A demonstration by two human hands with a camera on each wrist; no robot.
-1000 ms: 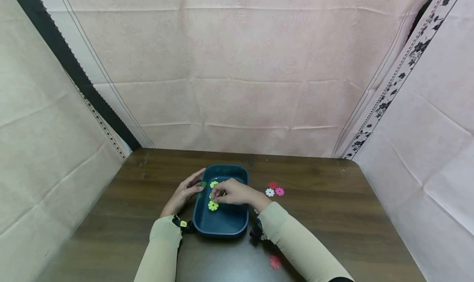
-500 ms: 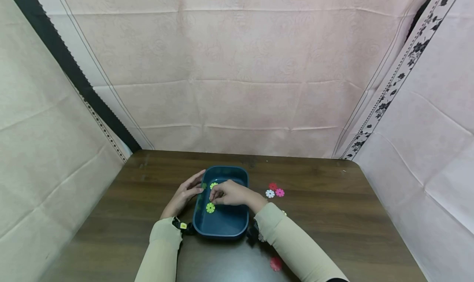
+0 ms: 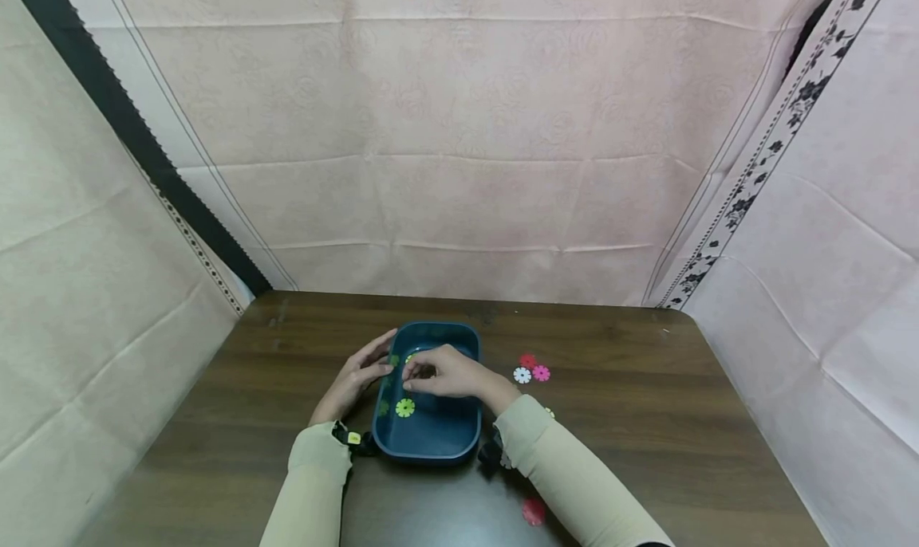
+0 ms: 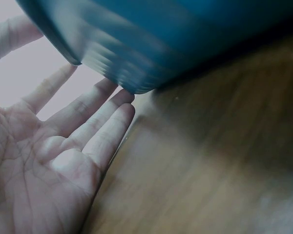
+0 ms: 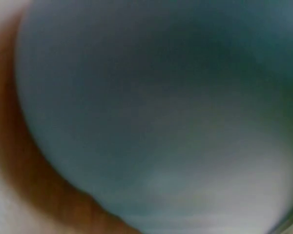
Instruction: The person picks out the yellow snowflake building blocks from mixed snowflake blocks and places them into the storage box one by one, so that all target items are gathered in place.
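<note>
A dark blue rectangular tray [image 3: 427, 454] stands on the table. At its left side, my left hand [image 3: 352, 379] has its thumb by the rim. In the left wrist view the fingers of that hand [image 4: 53, 131] lie fairly straight, tips at the tray's outer wall [image 4: 161, 44]. My right hand [image 3: 447, 371] reaches over the right rim, thumb and fingers bent down inside; I cannot tell whether they hold anything. Near its thumb lies a yellow-green flower-shaped piece [image 3: 405, 407]. Another such flower piece [image 3: 409, 359] shows partly behind the fingers. The right wrist view holds mostly blurred tray wall [image 5: 136, 122].
Right of the tray, a red flower [image 3: 527, 360], a white flower [image 3: 522, 375] and a pink flower [image 3: 542, 373] lie together on the brown wooden table [image 3: 646, 419]. A red flower [image 3: 534, 511] lies nearer the front. Pale cloth [image 3: 459, 172] hangs around the table.
The lower yellow-green flower piece has shifted left and slightly toward the front in the tray. My right fingertips have moved slightly left and spread a little. The left hand stays put.
</note>
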